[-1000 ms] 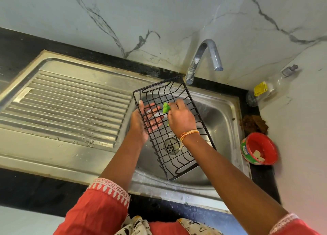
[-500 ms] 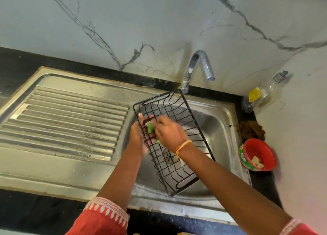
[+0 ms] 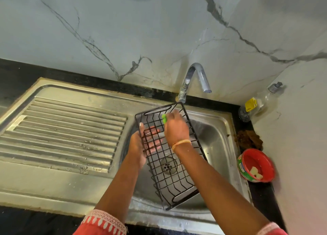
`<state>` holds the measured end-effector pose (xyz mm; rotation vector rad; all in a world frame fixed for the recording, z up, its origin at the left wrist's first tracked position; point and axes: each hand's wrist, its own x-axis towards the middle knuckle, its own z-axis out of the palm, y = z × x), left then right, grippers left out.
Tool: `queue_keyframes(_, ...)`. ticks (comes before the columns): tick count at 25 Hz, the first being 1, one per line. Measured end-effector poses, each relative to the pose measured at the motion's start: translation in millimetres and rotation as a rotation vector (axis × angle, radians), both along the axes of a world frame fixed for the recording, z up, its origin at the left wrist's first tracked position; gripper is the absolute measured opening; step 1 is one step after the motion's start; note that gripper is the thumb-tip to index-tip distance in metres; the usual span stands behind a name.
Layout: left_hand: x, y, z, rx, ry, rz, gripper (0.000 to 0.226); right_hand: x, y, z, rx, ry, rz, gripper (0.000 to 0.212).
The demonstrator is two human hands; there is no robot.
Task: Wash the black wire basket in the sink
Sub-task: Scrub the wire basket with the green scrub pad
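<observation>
Since half a second ago my right hand (image 3: 176, 128) has slid the green scrubber (image 3: 164, 119) up to the far end of the black wire basket (image 3: 169, 156), fingers curled round it. My left hand (image 3: 141, 142) grips the basket's left rim, tilted over the sink (image 3: 217, 140). At the sink's right edge, the red tub (image 3: 255, 164) and the bottle's (image 3: 254, 105) yellow label are too blurred to read.

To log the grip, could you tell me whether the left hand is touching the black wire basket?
Touching: in the head view the left hand grips the black wire basket at its side.
</observation>
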<state>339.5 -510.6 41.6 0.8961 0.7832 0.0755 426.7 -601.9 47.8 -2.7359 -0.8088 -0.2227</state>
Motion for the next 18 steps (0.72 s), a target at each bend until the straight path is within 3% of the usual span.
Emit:
queue_keyframes(2,4,1,-2,0.01,0.001,0.008,0.053,-5,8,-2,-0.023,0.017,-0.077,0.033)
queue_keyframes(6,-7,4,-11,0.034,-0.025,0.017,0.048,-50,-4,-21,-0.013,0.069,0.451,0.027)
queue_keyframes(8,-6,4,-7,0.023,-0.01,-0.012,0.049,-27,-13,-15,-0.092,0.041,0.374,0.023)
queue_keyframes(11,3,0,-7,0.01,0.018,0.005,0.051,-8,-11,-11,-0.093,0.043,-0.02,0.034)
queue_keyframes(12,4,-1,-8,0.019,0.017,0.01,0.051,-20,-10,-15,-0.062,0.068,0.011,0.035)
queue_keyframes(16,-7,2,-12,0.018,0.028,0.038,0.053,-70,-27,-26,-0.083,0.231,0.462,0.032)
queue_keyframes(18,-7,3,-9,0.022,0.026,0.038,0.057,-45,-30,-22,-0.156,0.141,0.36,0.032)
